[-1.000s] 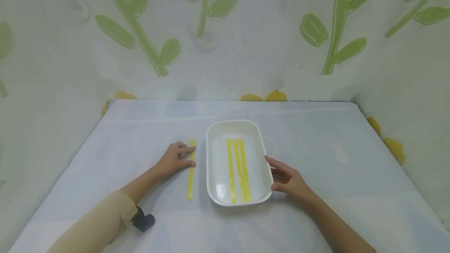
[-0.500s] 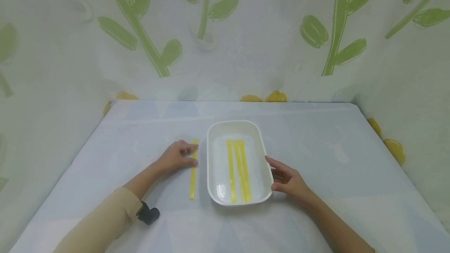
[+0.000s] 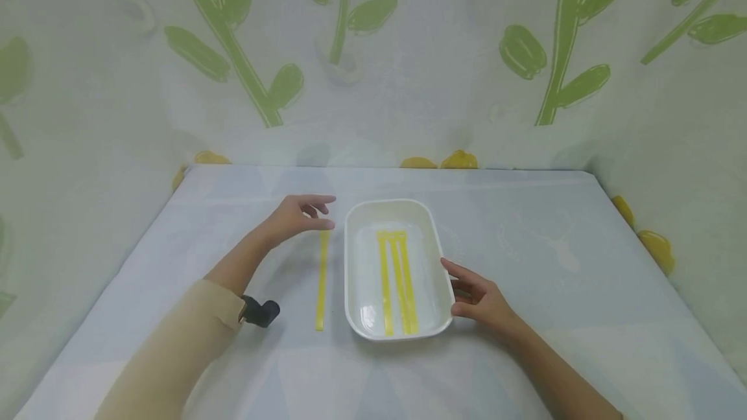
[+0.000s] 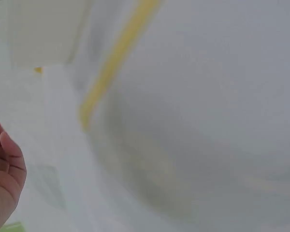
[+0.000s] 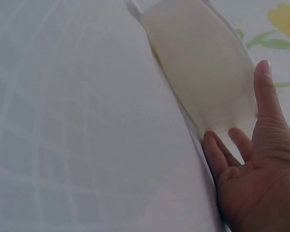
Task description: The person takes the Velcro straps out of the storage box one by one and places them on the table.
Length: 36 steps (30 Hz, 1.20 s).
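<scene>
A white rectangular tray (image 3: 345, 277) with rounded corners stands mid-table in the head view. Inside it lie several flat yellow strips (image 3: 385, 284), side by side and lengthwise. Left of the tray, one more yellow strip (image 3: 321, 284) lies on the table; the left wrist view shows this strip (image 4: 116, 58) blurred. My left hand (image 3: 294, 218) is raised over its far end, thumb and fingers spread apart, holding nothing. My right hand (image 3: 481, 300) rests its fingertips against the tray's right side. In the right wrist view, its fingers touch the tray wall (image 5: 198, 63) and the thumb stands up.
A pale patterned cloth (image 3: 525, 232) covers the table. Walls with green leaf prints rise behind and at both sides. A black device (image 3: 260, 311) is strapped at my left wrist, below a beige sleeve (image 3: 175, 342).
My left hand has moved off the middle of the loose strip, up and toward its far end. That strip has shifted slightly right. My right hand and the tray have hardly moved.
</scene>
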Tool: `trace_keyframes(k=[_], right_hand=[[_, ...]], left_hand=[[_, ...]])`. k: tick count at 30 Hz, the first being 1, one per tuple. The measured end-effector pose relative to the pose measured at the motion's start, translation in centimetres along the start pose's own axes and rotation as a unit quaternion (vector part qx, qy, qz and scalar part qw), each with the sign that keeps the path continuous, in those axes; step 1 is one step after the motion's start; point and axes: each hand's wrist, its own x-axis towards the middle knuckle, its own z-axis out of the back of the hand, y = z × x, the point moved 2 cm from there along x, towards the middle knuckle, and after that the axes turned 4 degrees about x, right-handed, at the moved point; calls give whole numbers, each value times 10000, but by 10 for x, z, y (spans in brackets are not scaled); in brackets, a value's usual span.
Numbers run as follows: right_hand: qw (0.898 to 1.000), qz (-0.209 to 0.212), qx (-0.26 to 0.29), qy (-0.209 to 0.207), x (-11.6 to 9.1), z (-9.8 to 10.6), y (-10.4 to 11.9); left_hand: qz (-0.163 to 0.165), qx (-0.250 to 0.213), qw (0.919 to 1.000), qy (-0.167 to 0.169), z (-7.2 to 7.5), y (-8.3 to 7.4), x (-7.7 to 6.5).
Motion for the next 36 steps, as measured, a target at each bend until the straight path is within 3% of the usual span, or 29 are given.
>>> trace_keyframes(k=[7,11,17,20,25,31,36], right_hand=[[9999,123,103,61,2,-2,1],[9997,157,165,57,2,-3,1],[10000,62,55,-25,3,-3,0],[10000,24,69,-39,3,-3,0],[9999,-63,-2,-78,1,-2,0],[10000,82,-20,-1,2,-2,0],[10000,59,-10,6,1,0,1]], left_hand=[[-367,-389,9974,483,19,-40,15],[-564,-449,9938,844,15,-58,24],[-407,-393,9882,1424,-12,-73,39],[-285,-547,9861,1544,-31,-78,44],[137,-572,9894,1330,-60,-84,48],[549,140,9933,1008,-85,-81,50],[658,416,9918,1018,-102,-79,48]])
